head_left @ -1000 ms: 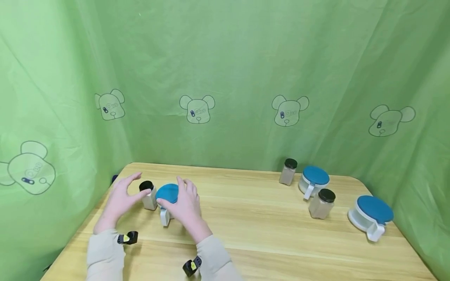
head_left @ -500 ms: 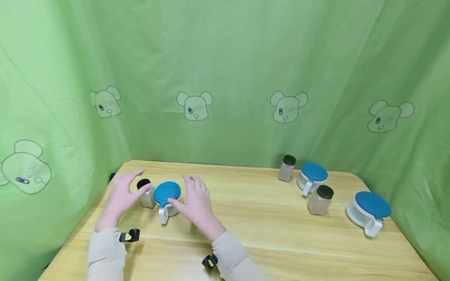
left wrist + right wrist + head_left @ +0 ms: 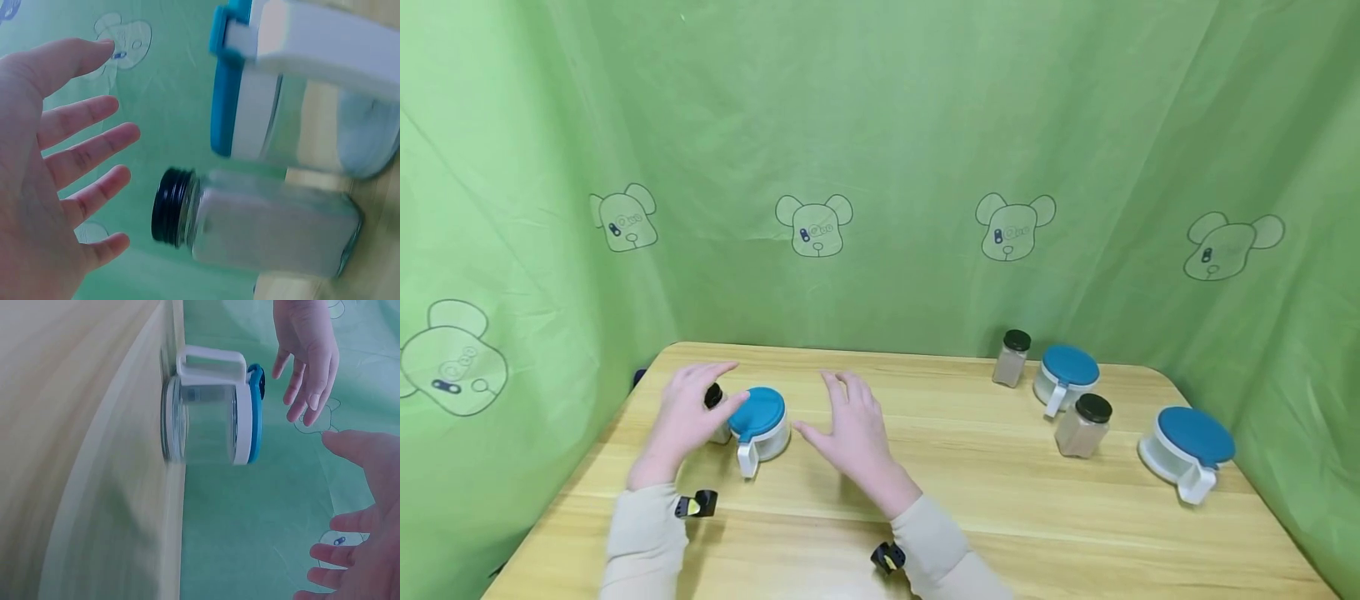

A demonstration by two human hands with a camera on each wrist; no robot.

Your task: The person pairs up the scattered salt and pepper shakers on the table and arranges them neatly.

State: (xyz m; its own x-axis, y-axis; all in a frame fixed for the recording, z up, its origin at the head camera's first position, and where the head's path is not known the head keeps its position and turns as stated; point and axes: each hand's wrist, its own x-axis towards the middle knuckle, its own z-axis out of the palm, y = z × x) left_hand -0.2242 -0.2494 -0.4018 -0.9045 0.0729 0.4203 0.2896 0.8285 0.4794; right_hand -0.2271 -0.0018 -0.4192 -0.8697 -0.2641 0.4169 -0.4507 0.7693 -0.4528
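A round clear jar [image 3: 769, 442] with a blue lid and white handle stands on the table between the hands. Just left of it is a square glass bottle [image 3: 262, 225] with a black cap, partly hidden behind the left hand in the head view. My left hand [image 3: 688, 417] hovers above the bottle and near the jar's lid, fingers apart and holding nothing. The left wrist view shows a gap between its fingertips and the black cap. To the right of the jar, my right hand [image 3: 857, 437] is held in the air with thumb and fingers spread, touching nothing.
On the right side of the table [image 3: 970, 500] stand two more blue-lidded jars, one at the back [image 3: 1066, 379] and one near the right edge [image 3: 1187, 446]. Two black-capped bottles, a rear one [image 3: 1011, 360] and a front one [image 3: 1082, 429], stand beside them. A green curtain [image 3: 895, 150] surrounds the table.
My right hand has moved away from the blue-lidded jar to the right. My left hand has shifted right, now covering more of the bottle. The jar and bottle stay in place.
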